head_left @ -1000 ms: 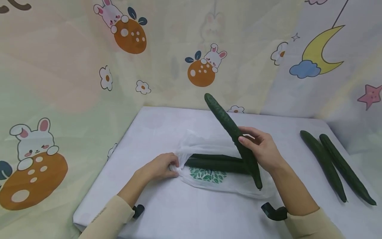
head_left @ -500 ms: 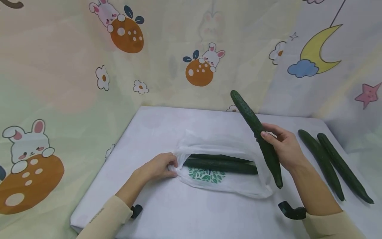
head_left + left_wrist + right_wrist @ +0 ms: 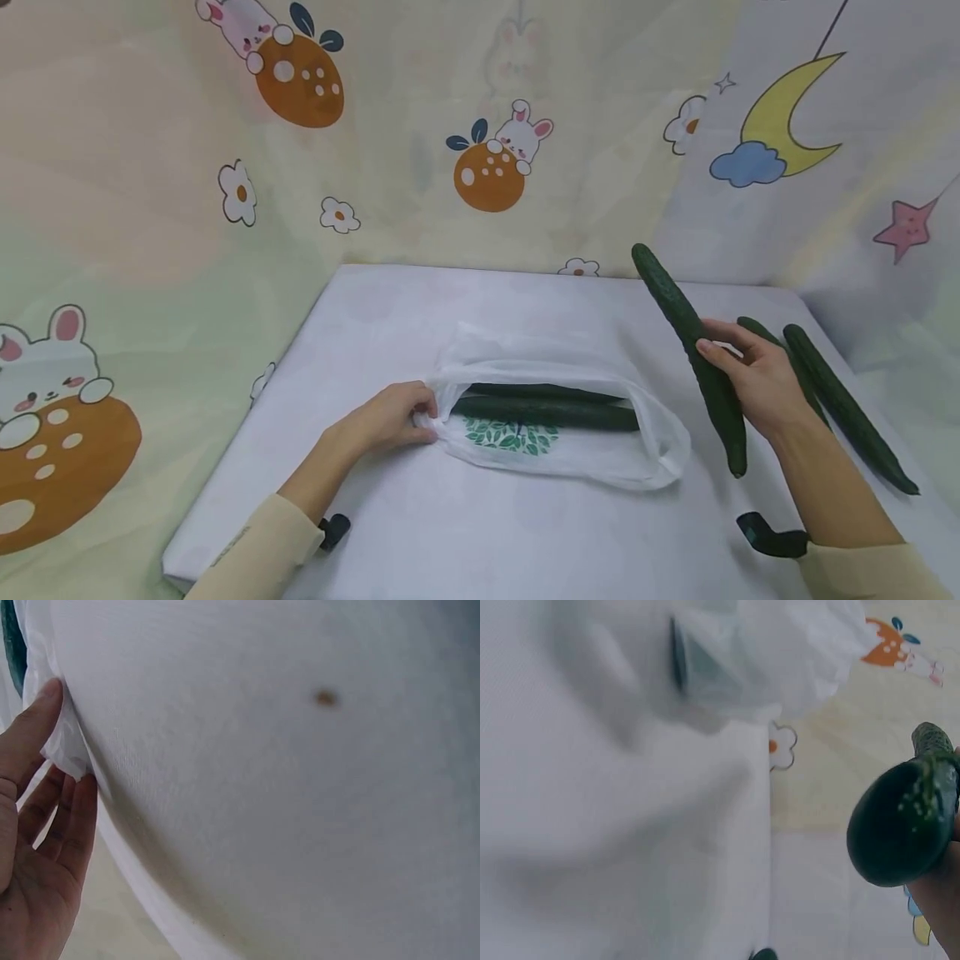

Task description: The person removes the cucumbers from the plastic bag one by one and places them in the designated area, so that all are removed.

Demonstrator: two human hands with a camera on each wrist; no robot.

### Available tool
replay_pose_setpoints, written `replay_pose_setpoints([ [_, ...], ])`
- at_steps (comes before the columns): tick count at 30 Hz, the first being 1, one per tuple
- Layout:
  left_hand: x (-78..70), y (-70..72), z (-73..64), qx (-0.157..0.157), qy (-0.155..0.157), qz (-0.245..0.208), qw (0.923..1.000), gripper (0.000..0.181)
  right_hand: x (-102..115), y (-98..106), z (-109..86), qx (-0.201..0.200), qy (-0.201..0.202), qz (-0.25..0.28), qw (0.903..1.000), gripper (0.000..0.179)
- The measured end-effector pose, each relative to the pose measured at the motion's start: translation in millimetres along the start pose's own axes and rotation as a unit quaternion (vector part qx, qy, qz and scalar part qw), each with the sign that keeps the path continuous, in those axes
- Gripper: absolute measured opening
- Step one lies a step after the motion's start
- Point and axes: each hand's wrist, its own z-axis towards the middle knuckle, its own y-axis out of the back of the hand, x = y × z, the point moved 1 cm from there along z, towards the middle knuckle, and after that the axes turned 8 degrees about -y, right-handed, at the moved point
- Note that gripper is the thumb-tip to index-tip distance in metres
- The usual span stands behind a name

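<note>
A white plastic bag (image 3: pixel 540 358) with a green leaf print lies on the table, its opening facing up. Inside it two cucumbers (image 3: pixel 547 411) show side by side. My left hand (image 3: pixel 386 417) pinches the bag's left end; in the left wrist view, the thumb and fingers (image 3: pixel 79 825) meet around the crumpled plastic. To the right of the bag, my right hand (image 3: pixel 761 375) grips another cucumber (image 3: pixel 678 312) around its middle, raised and tilted. That cucumber's near end (image 3: pixel 896 825) looms large in the right wrist view, where most of the hand is cut off.
Two more cucumbers lie on the table's right side: one (image 3: pixel 855 408) in plain sight, the other (image 3: pixel 759 331) partly behind my right hand. A white cloth (image 3: pixel 480 542) covers the table. Behind it hangs a curtain (image 3: pixel 405 100) printed with rabbits.
My right hand has carried its cucumber rightward from above the bag to beside it, uncovering the cucumbers inside. The left hand keeps its hold on the bag's end.
</note>
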Motion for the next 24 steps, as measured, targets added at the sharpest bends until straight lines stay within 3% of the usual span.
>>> replay_pose_setpoints([
  [3, 0.1, 1.4, -1.1, -0.001, -0.003, -0.002, 1.0000, 0.027, -11.3, 12.7, -0.6, -0.023, -0.018, -0.045, 0.9986, 0.053],
  [7, 1.5, 1.1, -0.3, -0.001, -0.002, 0.001, 1.0000, 0.028, -25.7, 27.2, -1.2, -0.038, -0.040, -0.053, 0.9971, 0.056],
  [13, 2.3, -0.2, 0.8, 0.006, 0.027, -0.010, 0.9996, 0.028, -41.1, 42.5, -3.2, -0.063, -0.061, -0.061, 0.9943, 0.057],
  [24, -1.5, -0.1, -0.1, 0.003, 0.032, -0.017, 0.9994, 0.028, -65.1, 62.4, -1.6, -0.088, -0.093, -0.144, 0.9813, 0.067],
])
